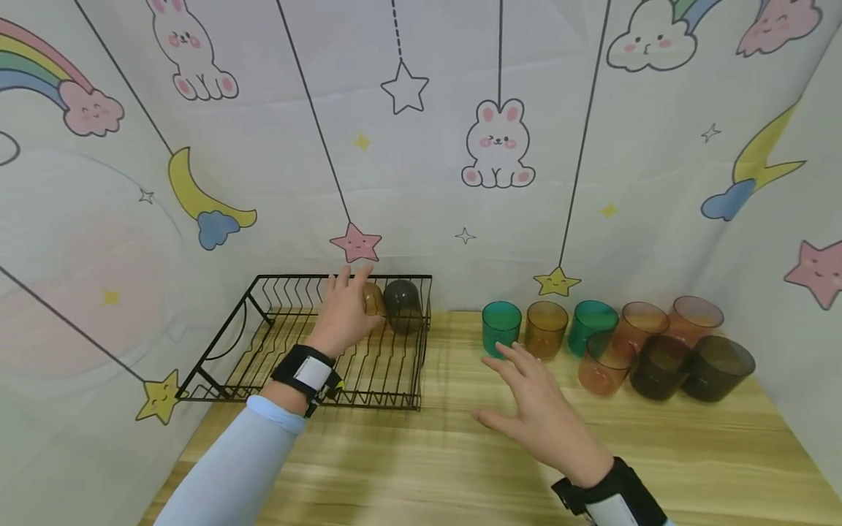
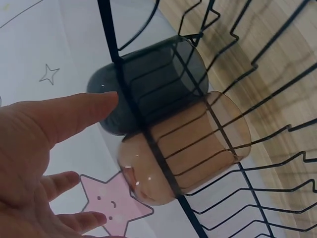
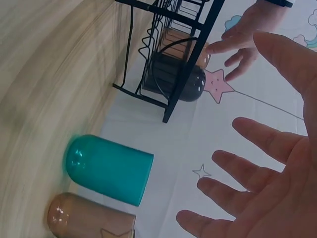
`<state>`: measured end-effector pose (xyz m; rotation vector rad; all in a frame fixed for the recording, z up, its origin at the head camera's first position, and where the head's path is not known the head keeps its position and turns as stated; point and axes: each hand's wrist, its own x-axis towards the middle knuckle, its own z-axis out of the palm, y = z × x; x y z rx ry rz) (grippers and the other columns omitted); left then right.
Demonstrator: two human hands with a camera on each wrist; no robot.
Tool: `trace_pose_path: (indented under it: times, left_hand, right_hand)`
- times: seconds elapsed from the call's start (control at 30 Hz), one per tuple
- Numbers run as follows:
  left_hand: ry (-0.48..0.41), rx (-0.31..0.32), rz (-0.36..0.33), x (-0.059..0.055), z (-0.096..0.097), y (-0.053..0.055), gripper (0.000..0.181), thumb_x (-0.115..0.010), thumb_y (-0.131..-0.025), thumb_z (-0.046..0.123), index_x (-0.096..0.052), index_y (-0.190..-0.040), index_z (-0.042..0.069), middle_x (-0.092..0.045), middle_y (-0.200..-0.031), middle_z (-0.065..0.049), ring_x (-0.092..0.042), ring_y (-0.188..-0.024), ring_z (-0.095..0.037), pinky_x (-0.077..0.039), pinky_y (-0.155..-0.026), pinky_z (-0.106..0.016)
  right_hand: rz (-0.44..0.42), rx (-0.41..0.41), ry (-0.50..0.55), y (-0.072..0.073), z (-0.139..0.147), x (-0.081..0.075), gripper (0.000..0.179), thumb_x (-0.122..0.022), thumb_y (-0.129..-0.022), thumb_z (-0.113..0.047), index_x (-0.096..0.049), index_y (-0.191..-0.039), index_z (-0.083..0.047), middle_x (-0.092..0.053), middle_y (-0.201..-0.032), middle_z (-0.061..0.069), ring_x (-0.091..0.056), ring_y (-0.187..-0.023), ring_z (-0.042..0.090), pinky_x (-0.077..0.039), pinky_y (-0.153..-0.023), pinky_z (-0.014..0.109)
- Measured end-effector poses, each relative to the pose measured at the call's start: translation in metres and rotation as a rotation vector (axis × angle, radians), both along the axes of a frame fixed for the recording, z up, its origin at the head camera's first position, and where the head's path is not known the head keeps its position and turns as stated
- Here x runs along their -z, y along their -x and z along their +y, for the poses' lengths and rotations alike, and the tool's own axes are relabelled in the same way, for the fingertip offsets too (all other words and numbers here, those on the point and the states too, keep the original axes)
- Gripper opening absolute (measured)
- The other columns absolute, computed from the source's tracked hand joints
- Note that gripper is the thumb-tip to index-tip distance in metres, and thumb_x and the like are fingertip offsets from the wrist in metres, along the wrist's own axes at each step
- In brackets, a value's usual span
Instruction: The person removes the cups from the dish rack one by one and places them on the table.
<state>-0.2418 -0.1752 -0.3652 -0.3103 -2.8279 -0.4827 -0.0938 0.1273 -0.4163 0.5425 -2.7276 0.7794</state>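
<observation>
Inside the black wire dish rack, an amber cup and a dark grey cup stand upside down side by side at the back right. Over the amber one is my left hand, fingers spread and apart; in the left wrist view its thumb overlaps the grey cup's base. My right hand hovers above the table with fingers spread and holds nothing. Just beyond its fingertips stands an upright teal cup, with another amber cup beside it.
The dish rack occupies the wooden table's left side. Further right stand a second teal cup, several pinkish-orange cups and two dark brown cups, all close together. A printed cloth hangs behind the table.
</observation>
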Motion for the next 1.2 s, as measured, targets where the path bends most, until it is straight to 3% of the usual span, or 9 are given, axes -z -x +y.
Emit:
trace_pose_path:
  times: [0.1,0.23,0.43,0.57,0.7,0.83,0.93,1.07,1.2]
  left_hand:
    - [0.004,0.018,-0.035,0.003,0.0,0.005,0.093,-0.08,-0.073,0.029,-0.026,-0.148,0.02,-0.017,-0.152,-0.025,-0.013,-0.135,-0.057,-0.024,-0.106,-0.066]
    - [0.031,0.046,-0.065,0.009,-0.002,0.013,0.09,-0.079,-0.075,0.028,-0.026,-0.148,0.018,-0.017,-0.151,-0.027,-0.014,-0.136,-0.055,-0.026,-0.105,-0.065]
    - [0.096,0.044,-0.097,0.014,-0.003,0.021,0.089,-0.077,-0.077,0.028,-0.026,-0.149,0.019,-0.016,-0.152,-0.027,-0.012,-0.136,-0.055,-0.034,-0.101,-0.064]
    - [0.1,0.03,-0.145,0.017,-0.002,0.023,0.085,-0.075,-0.079,0.027,-0.026,-0.149,0.023,-0.013,-0.153,-0.026,-0.011,-0.136,-0.056,-0.039,-0.095,-0.065]
    - [0.092,0.033,-0.172,0.018,-0.001,0.025,0.08,-0.073,-0.08,0.023,-0.03,-0.147,0.024,-0.015,-0.153,-0.026,-0.018,-0.135,-0.054,-0.042,-0.093,-0.063]
    - [0.073,0.035,-0.17,0.017,-0.002,0.025,0.076,-0.072,-0.08,0.017,-0.034,-0.146,0.023,-0.021,-0.151,-0.026,-0.035,-0.13,-0.05,-0.051,-0.083,-0.051]
    - [0.074,0.043,-0.149,0.017,-0.004,0.024,0.073,-0.071,-0.078,0.011,-0.038,-0.143,0.018,-0.033,-0.145,-0.026,-0.045,-0.122,-0.045,-0.052,-0.071,-0.041]
    - [0.104,0.051,-0.111,0.017,-0.008,0.023,0.067,-0.069,-0.076,0.005,-0.044,-0.138,0.012,-0.056,-0.122,-0.019,-0.048,-0.116,-0.039,-0.049,-0.066,-0.038]
    - [0.108,0.035,-0.099,0.017,-0.013,0.02,0.06,-0.07,-0.075,0.007,-0.049,-0.131,0.012,-0.063,-0.104,-0.015,-0.054,-0.107,-0.041,-0.047,-0.059,-0.035]
  right_hand:
    - [-0.018,-0.028,0.002,0.0,-0.004,0.003,0.076,-0.061,-0.076,-0.067,-0.044,-0.139,-0.027,-0.034,-0.149,0.003,-0.024,-0.142,0.029,-0.027,-0.107,0.061]
    - [-0.036,-0.047,-0.005,0.0,-0.006,0.006,0.077,-0.052,-0.076,-0.073,-0.044,-0.139,-0.029,-0.036,-0.148,0.002,-0.026,-0.141,0.028,-0.029,-0.107,0.058]
    - [-0.051,-0.05,-0.025,0.001,-0.006,0.009,0.077,-0.049,-0.077,-0.075,-0.045,-0.138,-0.028,-0.038,-0.147,0.001,-0.03,-0.139,0.027,-0.031,-0.107,0.055]
    - [-0.073,-0.063,-0.037,0.002,-0.006,0.01,0.079,-0.048,-0.076,-0.076,-0.048,-0.136,-0.025,-0.04,-0.146,0.003,-0.035,-0.136,0.028,-0.032,-0.107,0.053]
    - [-0.079,-0.063,-0.045,0.003,-0.004,0.012,0.078,-0.049,-0.076,-0.075,-0.051,-0.133,-0.022,-0.043,-0.144,0.004,-0.039,-0.134,0.027,-0.035,-0.106,0.051]
    - [-0.083,-0.06,-0.041,0.003,-0.003,0.01,0.077,-0.051,-0.076,-0.074,-0.053,-0.132,-0.021,-0.046,-0.142,0.004,-0.041,-0.133,0.026,-0.037,-0.105,0.049]
    - [-0.091,-0.061,-0.038,0.002,-0.003,0.009,0.077,-0.05,-0.076,-0.074,-0.053,-0.132,-0.021,-0.046,-0.141,0.004,-0.041,-0.132,0.025,-0.037,-0.105,0.049]
    - [-0.093,-0.054,-0.032,0.002,-0.003,0.008,0.077,-0.05,-0.076,-0.074,-0.054,-0.131,-0.021,-0.048,-0.14,0.004,-0.043,-0.131,0.024,-0.039,-0.105,0.048]
    - [-0.079,-0.033,-0.027,0.002,-0.002,0.008,0.075,-0.051,-0.076,-0.073,-0.054,-0.131,-0.021,-0.049,-0.139,0.003,-0.044,-0.13,0.022,-0.04,-0.105,0.044]
